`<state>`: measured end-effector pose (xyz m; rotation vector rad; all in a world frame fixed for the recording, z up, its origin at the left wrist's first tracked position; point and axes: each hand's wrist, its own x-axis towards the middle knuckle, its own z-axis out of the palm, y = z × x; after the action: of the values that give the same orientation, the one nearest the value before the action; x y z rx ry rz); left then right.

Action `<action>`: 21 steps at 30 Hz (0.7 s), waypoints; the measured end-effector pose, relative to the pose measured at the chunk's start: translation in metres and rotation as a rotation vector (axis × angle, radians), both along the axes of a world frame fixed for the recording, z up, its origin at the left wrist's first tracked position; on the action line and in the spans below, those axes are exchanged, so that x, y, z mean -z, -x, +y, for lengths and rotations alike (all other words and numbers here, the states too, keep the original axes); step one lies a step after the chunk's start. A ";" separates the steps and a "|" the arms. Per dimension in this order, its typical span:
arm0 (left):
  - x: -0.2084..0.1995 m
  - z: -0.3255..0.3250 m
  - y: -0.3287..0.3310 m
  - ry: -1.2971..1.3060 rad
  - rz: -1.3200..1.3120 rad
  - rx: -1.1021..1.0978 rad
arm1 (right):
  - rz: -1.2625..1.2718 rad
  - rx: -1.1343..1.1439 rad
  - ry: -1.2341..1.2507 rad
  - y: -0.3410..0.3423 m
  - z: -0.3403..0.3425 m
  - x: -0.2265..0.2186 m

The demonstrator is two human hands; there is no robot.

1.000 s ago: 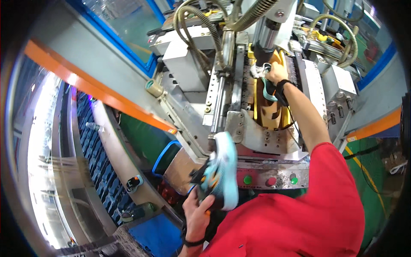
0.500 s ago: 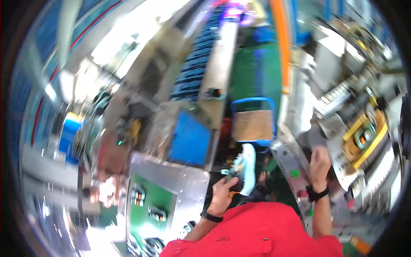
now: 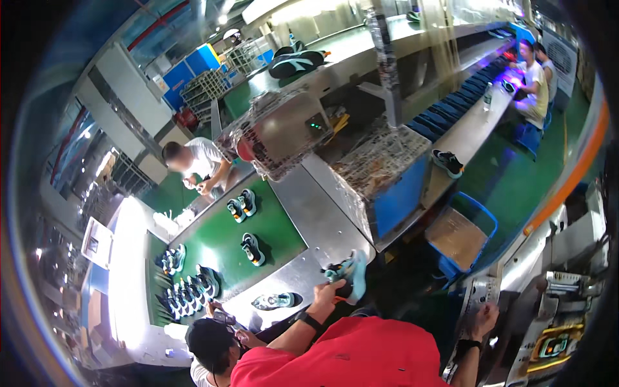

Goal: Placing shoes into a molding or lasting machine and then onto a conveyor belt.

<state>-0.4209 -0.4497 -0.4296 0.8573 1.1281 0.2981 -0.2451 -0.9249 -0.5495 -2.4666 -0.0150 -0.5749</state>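
Note:
In my left hand (image 3: pixel 325 298) is a light-blue and dark sneaker (image 3: pixel 353 276), gripped at its dark collar, its pale sole turned to the right. It hangs over the near corner of the metal-edged table. Low at the right, my right hand (image 3: pixel 485 320) is loosely curled beside a machine's metal edge (image 3: pixel 478 293), and no object shows in it. A single sneaker (image 3: pixel 276 301) lies on the table's metal rim, left of my left hand. Further in, another sneaker (image 3: pixel 252 249) and a pair (image 3: pixel 241 205) stand on the green top.
Several sneakers stand in a row (image 3: pixel 187 293) on the green conveyor table (image 3: pixel 284 222). A co-worker (image 3: pixel 222 345) in a black cap is close at my left; another (image 3: pixel 200 166) sits across. A blue-framed stool (image 3: pixel 456 240) stands right. A machine (image 3: pixel 554 345) with a yellow-framed fixture lies at lower right.
My view has swung left, bringing the green table and co-workers into sight. The sneaker has moved toward the table in my left hand. My right hand is lower, further from the yellow-framed fixture.

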 end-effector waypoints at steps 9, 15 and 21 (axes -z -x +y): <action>0.123 0.230 0.040 -0.195 0.054 -0.440 | -0.319 -0.476 -0.045 -0.184 0.245 -0.305; 0.163 0.354 0.065 -0.732 0.475 -0.438 | -0.562 -0.833 0.326 -0.258 0.504 -0.454; 0.214 0.397 0.047 -0.770 0.923 -0.252 | -0.629 -1.147 0.566 -0.301 0.734 -0.499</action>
<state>-0.4683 -0.0531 -0.6435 1.6204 2.0440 0.5955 0.0555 -0.1908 -0.0504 -2.1173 -1.8819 -0.8079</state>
